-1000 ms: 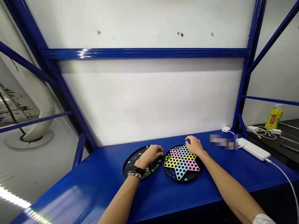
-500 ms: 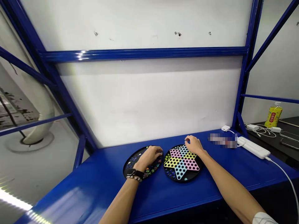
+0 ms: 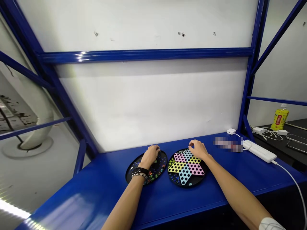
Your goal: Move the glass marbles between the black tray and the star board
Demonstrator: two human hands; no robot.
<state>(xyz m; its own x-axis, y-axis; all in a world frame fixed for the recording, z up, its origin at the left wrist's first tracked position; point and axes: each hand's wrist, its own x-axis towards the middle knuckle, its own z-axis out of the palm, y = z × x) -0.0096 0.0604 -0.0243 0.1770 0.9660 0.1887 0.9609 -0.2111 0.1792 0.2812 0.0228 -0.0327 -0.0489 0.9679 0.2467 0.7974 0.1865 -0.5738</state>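
Note:
My left hand (image 3: pixel 150 156), with a dark watch and a beaded bracelet at the wrist, reaches over a round black tray (image 3: pixel 129 169). Glass marbles (image 3: pixel 156 175) of several colours lie in that tray. Its fingers curl down near the far rim, and what they hold, if anything, is hidden. Beside it stands a round Chinese checkers board (image 3: pixel 185 168) with a pink, yellow and pale blue star full of holes. Marbles also sit around the star. My right hand (image 3: pixel 198 149) is at the star's far point, thumb and fingers pinched; anything between them is too small to make out.
Both round pieces rest on a blue metal shelf (image 3: pixel 100 185) against a white panel. A white power strip (image 3: pixel 260 151) with a cable lies at the right. On a dark table beyond are a yellow bottle (image 3: pixel 280 118), chargers and phones.
My left hand has moved away from me toward the far rim of the marble tray, uncovering more marbles at its near right. My right hand has stayed at the star's far point.

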